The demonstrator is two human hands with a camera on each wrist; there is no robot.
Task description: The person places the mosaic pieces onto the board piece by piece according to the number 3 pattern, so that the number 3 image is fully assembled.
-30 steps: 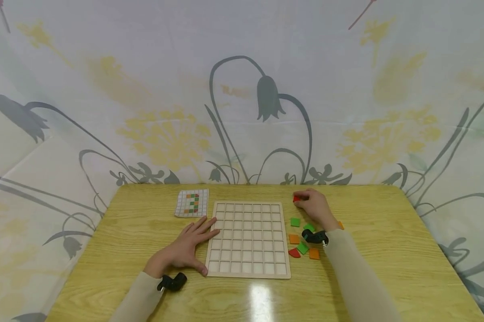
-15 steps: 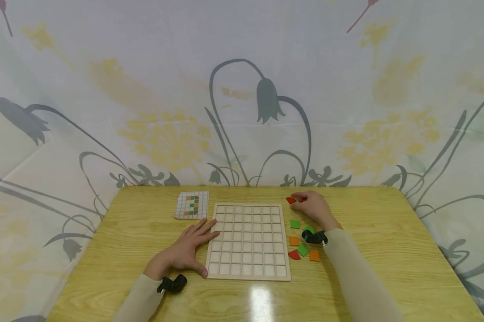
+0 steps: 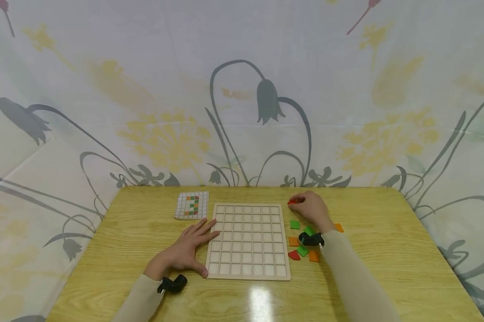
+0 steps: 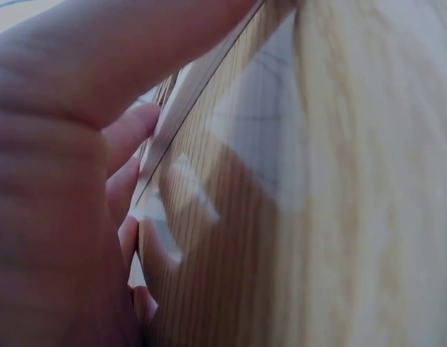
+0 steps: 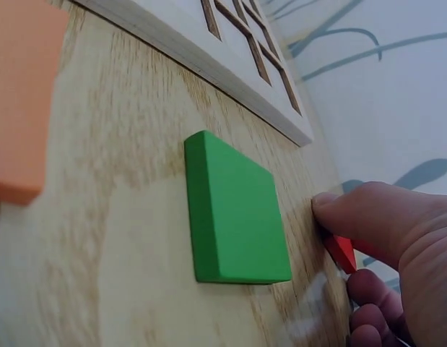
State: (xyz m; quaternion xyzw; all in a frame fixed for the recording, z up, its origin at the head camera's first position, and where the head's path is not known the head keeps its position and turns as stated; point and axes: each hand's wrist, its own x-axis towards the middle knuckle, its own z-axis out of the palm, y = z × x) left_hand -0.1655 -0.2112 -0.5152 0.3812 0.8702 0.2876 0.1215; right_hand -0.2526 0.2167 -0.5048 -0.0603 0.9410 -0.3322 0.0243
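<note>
Red piece [image 5: 341,253] pinched at tip of right grip [image 3: 312,209].

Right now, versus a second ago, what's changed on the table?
The right hand, holding the red piece throughout, has shifted slightly left, toward the board; the piece, broad face showing half a second ago, now appears nearly edge-on from above. Nothing was let go. The left hand, board and card stayed put.

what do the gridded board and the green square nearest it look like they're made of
The pale, wooden-looking gridded board is probably bare wood, given its matte cream surface. The green square tile could be painted wood or plastic; its smooth, evenly coloured faces fit both.
</note>
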